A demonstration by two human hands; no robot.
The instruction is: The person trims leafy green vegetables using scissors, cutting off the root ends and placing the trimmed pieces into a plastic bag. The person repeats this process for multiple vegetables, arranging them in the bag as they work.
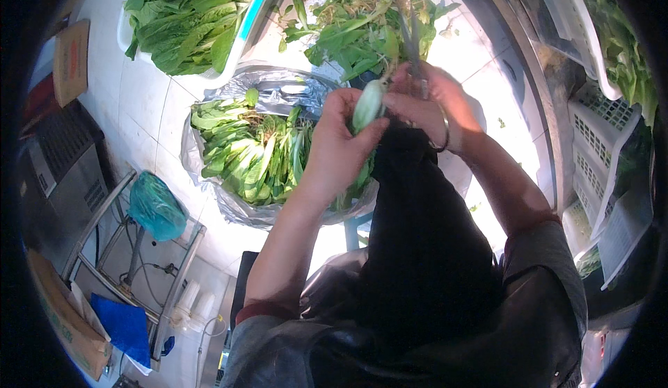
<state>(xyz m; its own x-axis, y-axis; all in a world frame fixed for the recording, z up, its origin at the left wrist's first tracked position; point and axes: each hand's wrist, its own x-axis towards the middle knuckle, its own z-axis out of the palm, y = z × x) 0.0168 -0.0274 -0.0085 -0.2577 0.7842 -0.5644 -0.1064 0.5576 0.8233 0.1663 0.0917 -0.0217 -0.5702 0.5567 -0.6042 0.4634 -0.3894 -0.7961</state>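
My left hand point(339, 132) grips the pale green base of a leafy vegetable point(369, 105), its thin roots pointing away from me. Close against it, my right hand point(436, 98) holds a metal-bladed tool point(413, 38); blur hides whether it is a knife or scissors. The blade points away from me, beside the roots. Below and left of my hands, a silver foil-lined bag point(229, 210) holds many leafy greens point(261, 164), partly covered by my left forearm. Beyond my hands, a heap of loose leaves and roots point(355, 33) lies on the tiled floor point(464, 54).
A white bin point(229, 70) of large leafy greens stands at upper left. White perforated crates point(592, 143) hold more greens on the right. A metal frame point(180, 283) with a teal plastic bag point(156, 205) is at left, near cardboard boxes point(71, 62).
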